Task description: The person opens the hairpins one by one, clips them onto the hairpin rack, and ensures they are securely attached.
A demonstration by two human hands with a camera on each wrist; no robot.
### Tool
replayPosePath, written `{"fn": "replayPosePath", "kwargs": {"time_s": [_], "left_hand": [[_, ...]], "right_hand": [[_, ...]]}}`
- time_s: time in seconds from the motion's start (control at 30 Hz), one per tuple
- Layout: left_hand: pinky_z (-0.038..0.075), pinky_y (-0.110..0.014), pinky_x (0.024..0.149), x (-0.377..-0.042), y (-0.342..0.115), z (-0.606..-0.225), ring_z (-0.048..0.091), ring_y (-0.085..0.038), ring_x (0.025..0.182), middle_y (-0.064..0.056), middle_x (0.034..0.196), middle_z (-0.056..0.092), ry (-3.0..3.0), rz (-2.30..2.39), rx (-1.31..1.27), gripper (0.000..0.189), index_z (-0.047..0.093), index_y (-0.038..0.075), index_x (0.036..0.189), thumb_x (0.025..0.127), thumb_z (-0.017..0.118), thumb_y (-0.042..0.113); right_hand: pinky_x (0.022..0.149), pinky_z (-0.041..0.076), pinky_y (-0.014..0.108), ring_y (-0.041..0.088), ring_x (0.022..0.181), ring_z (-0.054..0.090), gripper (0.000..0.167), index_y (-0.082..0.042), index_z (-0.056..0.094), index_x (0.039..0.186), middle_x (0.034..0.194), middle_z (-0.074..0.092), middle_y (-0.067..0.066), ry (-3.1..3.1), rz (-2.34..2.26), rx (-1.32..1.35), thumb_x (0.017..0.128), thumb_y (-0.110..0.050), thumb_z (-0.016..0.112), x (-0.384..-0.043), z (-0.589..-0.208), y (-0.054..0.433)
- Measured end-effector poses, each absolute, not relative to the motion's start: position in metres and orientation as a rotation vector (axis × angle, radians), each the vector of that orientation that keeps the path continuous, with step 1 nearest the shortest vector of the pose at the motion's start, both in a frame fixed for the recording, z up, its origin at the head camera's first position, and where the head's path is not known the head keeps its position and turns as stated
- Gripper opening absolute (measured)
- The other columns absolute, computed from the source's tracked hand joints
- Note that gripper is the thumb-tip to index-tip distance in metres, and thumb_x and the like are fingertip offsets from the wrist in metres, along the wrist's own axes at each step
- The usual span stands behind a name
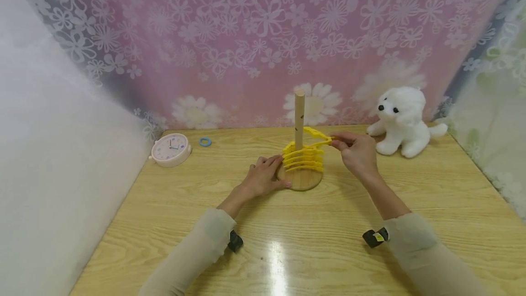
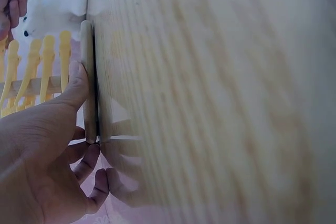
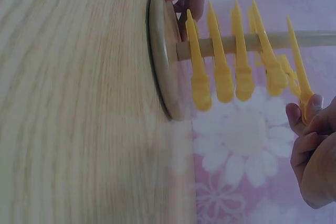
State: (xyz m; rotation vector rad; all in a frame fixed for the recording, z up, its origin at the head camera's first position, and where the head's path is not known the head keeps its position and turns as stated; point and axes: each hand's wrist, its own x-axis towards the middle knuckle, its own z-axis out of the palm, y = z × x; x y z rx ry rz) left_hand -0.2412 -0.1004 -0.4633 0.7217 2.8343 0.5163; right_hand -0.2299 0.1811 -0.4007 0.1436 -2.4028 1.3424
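Observation:
A wooden post (image 1: 299, 118) rises from a round wooden base (image 1: 302, 182) on the table. Several curved yellow plastic pieces (image 1: 304, 159) are threaded one above another around its lower part. My left hand (image 1: 260, 177) holds the base at its left edge, its thumb (image 2: 77, 82) on the upper face. With my right hand (image 1: 357, 153) I pinch the narrow end of another yellow plastic piece (image 1: 316, 141), above the stack. This piece has two arms that spread toward the post and stands tilted. In the right wrist view, my right fingertips (image 3: 314, 103) close on its end.
A pink clock (image 1: 170, 150) lies at the left, with a small blue ring (image 1: 205, 141) beside it. A white plush dog (image 1: 404, 122) sits at the back right. Behind the wooden table (image 1: 328, 241) hangs a pink flowered curtain (image 1: 246, 49).

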Motion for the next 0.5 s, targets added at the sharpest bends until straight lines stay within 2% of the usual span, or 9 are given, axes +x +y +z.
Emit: {"fn": "replayPosePath", "kwargs": {"time_s": [0.03,0.17,0.33,0.5], "left_hand": [[0.031,-0.060,0.112,-0.241,-0.101,-0.463,0.034,-0.027,0.143,0.000,0.172,0.025,2.833,0.520,0.721,0.092,0.023,0.020,0.168,0.097,0.060,0.065],[0.031,-0.060,0.111,-0.241,-0.100,-0.462,0.034,-0.027,0.143,0.000,0.172,0.026,2.829,0.532,0.719,0.092,0.023,0.020,0.168,0.097,0.061,0.064],[0.031,-0.061,0.111,-0.242,-0.100,-0.463,0.034,-0.026,0.142,0.001,0.171,0.026,2.824,0.538,0.722,0.092,0.023,0.020,0.168,0.097,0.061,0.065],[0.031,-0.060,0.112,-0.243,-0.101,-0.464,0.033,-0.027,0.144,0.000,0.171,0.026,2.835,0.522,0.723,0.092,0.023,0.020,0.168,0.097,0.060,0.065]], "right_hand": [[0.041,0.028,0.022,0.001,0.045,0.046,0.018,0.000,0.080,0.113,0.100,0.078,0.020,-2.399,1.343,0.154,0.098,-0.007,0.073,-0.231,-0.400,0.178],[0.039,0.023,0.022,0.005,0.038,0.028,0.016,-0.001,0.081,0.110,0.098,0.078,0.020,-2.382,1.349,0.209,0.097,-0.005,0.074,-0.234,-0.401,0.168],[0.038,0.023,0.023,0.003,0.036,0.030,0.018,-0.002,0.082,0.109,0.097,0.078,0.020,-2.380,1.372,0.203,0.097,0.002,0.069,-0.235,-0.404,0.164],[0.038,0.024,0.023,0.005,0.038,0.030,0.017,-0.003,0.082,0.111,0.098,0.079,0.019,-2.393,1.346,0.206,0.098,-0.003,0.071,-0.236,-0.404,0.159]]}}
